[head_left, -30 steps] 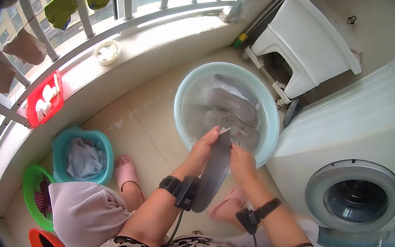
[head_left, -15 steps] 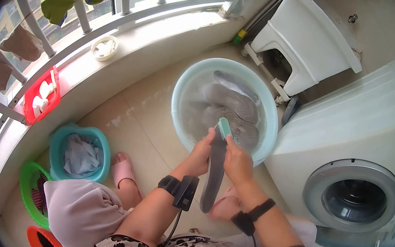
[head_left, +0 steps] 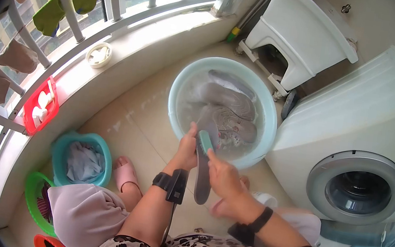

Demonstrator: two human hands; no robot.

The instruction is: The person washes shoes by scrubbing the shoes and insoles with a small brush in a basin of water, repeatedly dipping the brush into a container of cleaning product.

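Note:
My left hand point(head_left: 186, 151) is closed around the edge of a long grey shoe insole point(head_left: 202, 187), which hangs toward me at the near rim of the basin. A green scrubbing brush point(head_left: 205, 141) is gripped in my right hand point(head_left: 224, 178) and lies against the insole's upper surface. Behind them, a pale blue basin point(head_left: 174, 105) holds cloudy water. In it lie a pair of grey shoes point(head_left: 225, 100), and a second insole point(head_left: 231, 83) rests along the far side.
To the right stands a white washing machine point(head_left: 332, 117), with a white washtub point(head_left: 303, 32) behind it. At lower left are a teal basin point(head_left: 108, 161) with cloth and a green basket point(head_left: 31, 191). A red tray point(head_left: 30, 125) sits on the ledge.
The brush has moved left and down along the insole, with my right hand turned more to the left. The insole has shifted left, and its far end now shows beyond the brush.

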